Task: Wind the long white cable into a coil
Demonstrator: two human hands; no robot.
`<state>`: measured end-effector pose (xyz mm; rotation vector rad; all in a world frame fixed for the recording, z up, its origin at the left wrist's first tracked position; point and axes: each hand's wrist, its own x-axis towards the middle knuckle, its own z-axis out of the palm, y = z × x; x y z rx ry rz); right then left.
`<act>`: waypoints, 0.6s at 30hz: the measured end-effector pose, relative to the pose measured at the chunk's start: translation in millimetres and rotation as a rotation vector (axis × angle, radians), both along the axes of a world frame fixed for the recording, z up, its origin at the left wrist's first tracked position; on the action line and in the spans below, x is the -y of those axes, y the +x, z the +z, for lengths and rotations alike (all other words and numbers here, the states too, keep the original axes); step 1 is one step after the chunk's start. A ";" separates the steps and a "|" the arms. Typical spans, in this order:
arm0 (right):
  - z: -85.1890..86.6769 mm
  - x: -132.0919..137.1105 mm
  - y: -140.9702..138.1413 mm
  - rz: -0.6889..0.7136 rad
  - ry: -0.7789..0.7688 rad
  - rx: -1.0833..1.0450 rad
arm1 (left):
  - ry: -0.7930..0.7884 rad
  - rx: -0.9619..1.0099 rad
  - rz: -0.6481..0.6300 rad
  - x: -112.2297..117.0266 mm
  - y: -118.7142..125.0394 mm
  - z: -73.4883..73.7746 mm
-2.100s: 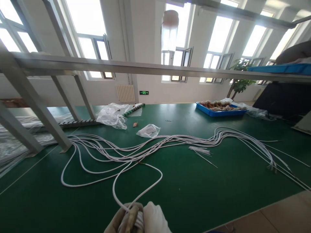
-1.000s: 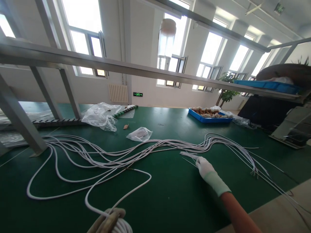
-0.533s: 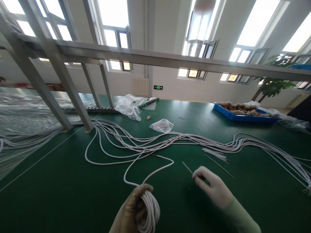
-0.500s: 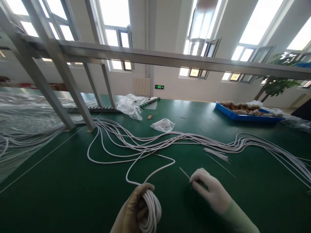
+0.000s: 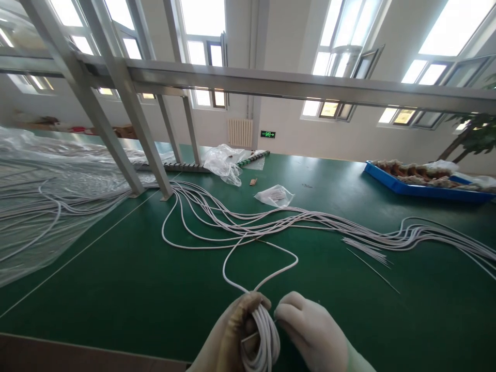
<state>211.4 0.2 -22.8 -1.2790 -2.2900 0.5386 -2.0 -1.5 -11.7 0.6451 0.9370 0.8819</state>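
Factory workshop, green workbench (image 5: 116, 279), white cables (image 5: 248, 225)

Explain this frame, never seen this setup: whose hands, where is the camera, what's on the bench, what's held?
No machine here: a person's two gloved hands, filmed by a camera on their head looking forward and down.

The left hand, in a tan glove, grips a coil of white cable. The right hand, in a white glove, touches the coil; whether it pinches anything is hidden.

On the green bench mat lie long loose white cables, a small bunch of thin white ties, a small clear plastic bag, a crumpled clear plastic sheet and a blue plastic tray of parts. A grey metal frame spans overhead.
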 end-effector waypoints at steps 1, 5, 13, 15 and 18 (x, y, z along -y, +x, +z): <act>2.6 0.2 -3.7 0.007 0.000 -0.018 | 0.090 -0.081 -0.003 1.0 -4.2 -6.9; 3.1 0.6 -11.6 -0.011 -0.054 -0.169 | 0.303 -0.364 -0.013 1.1 -12.4 -16.5; -0.8 23.2 -31.2 -0.255 -0.147 -0.420 | -0.045 0.015 0.131 -7.2 18.3 23.0; 1.2 26.8 -42.4 -0.377 -0.197 -0.406 | -0.199 0.085 0.178 -11.9 19.3 21.3; 2.0 25.8 -56.2 -0.544 -0.231 -0.375 | -0.292 0.025 0.150 -16.6 15.7 11.0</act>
